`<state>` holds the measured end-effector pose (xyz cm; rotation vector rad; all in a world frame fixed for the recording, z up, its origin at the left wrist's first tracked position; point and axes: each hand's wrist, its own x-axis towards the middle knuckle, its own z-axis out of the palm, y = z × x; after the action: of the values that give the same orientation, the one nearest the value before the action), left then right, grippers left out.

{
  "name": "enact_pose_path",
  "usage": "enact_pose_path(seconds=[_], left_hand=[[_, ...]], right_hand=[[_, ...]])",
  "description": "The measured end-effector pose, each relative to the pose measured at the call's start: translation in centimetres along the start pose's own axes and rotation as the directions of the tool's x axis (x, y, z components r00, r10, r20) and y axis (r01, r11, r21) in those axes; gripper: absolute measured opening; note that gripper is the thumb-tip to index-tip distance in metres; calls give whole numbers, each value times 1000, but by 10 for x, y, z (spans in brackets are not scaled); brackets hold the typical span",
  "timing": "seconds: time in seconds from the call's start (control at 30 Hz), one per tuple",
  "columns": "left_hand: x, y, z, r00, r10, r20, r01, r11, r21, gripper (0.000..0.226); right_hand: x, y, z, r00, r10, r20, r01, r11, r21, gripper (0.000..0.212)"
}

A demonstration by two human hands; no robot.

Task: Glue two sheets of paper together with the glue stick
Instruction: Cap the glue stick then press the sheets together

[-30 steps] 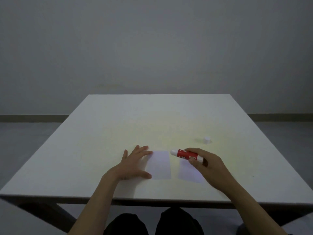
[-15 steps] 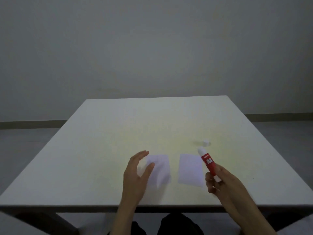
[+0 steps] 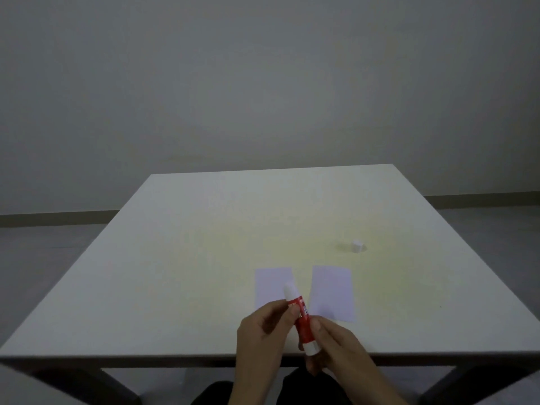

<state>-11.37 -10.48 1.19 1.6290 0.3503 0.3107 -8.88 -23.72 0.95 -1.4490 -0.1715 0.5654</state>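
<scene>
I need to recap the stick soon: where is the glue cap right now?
In the head view the small white cap stands on the table, on the right side, beyond the right paper sheet and clear of both hands.

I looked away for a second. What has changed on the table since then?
The left hand lifted off the left sheet and joined the right hand on the glue stick, now held upright between the sheets, near the table's front edge. Both sheets, including the right sheet, and the cap stayed put.
</scene>
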Motion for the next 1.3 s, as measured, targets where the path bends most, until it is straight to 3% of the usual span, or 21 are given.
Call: enact_pose_path(seconds=[0.07, 0.13, 0.2, 0.43, 0.63, 1.1, 1.3], left_hand=[[-3, -2, -2, 999, -23, -45, 22, 999, -41, 4], [-3, 0, -5, 994, -21, -103, 15, 998, -60, 6], [5, 6, -12, 984, 15, -176, -26, 998, -61, 9], [79, 23, -59, 909, 158, -385, -86, 976, 199, 17], [137, 19, -70, 915, 189, -356, -67, 942, 328, 13], [160, -1, -66, 945, 147, -291, -22, 919, 394, 27], [161, -8, -70, 942, 155, -299, -24, 917, 399, 13]], right_hand=[[-1, -2, 1, 998, -49, -35, 40, 971, -234, 19], [-4, -1, 2, 997, -70, -37, 53, 938, -343, 26], [-8, 2, 2, 996, -80, -50, 56, 928, -368, 29], [4, -8, -5, 979, -191, -69, 140, 880, -454, 29], [23, -23, 13, 954, -299, -21, 259, 855, -449, 28], [19, -10, -14, 959, -265, -98, 183, 848, -497, 24], [18, -5, -14, 955, -285, -77, 204, 825, -527, 26]])
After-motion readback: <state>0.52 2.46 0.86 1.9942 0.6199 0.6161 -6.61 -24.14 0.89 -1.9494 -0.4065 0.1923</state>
